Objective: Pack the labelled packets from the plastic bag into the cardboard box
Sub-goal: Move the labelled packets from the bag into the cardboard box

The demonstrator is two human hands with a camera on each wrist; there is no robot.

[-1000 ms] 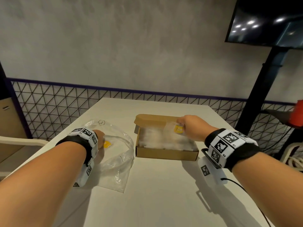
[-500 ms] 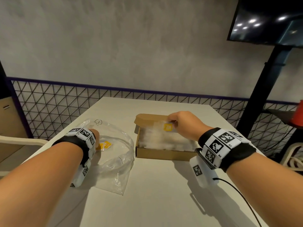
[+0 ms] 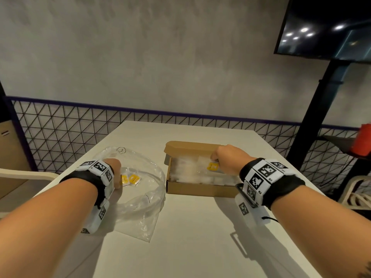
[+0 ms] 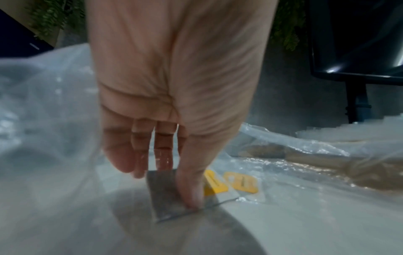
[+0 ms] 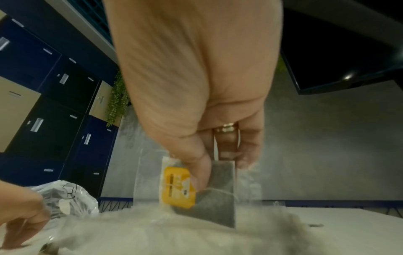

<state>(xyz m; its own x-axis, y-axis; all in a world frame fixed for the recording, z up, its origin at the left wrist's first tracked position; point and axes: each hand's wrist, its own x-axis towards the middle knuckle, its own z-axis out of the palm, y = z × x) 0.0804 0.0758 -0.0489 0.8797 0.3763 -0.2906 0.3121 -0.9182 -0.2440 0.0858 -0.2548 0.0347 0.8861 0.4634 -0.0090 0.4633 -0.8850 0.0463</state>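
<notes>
A clear plastic bag point(image 3: 144, 199) lies on the white table point(image 3: 200, 237), left of the open cardboard box point(image 3: 200, 189). My left hand point(image 3: 115, 171) is inside the bag. In the left wrist view its thumb and fingers point(image 4: 189, 193) pinch a grey packet point(image 4: 163, 198), and another yellow-labelled packet point(image 4: 246, 183) lies beside it. Over the right part of the box, my right hand point(image 3: 226, 161) pinches a packet with a yellow label point(image 5: 176, 188), its lower edge among the pale packets point(image 3: 192, 173) that fill the box.
The box lid flap point(image 3: 188, 147) stands open at the far side. A black screen stand point(image 3: 321, 101) and a shelf with a red object point(image 3: 361, 141) are to the right. A chair point(image 3: 18, 175) sits at the table's left edge.
My right hand shifted slightly left, then lowered its packet further into the box. The left hand stayed in the bag, where a second yellow label now shows.
</notes>
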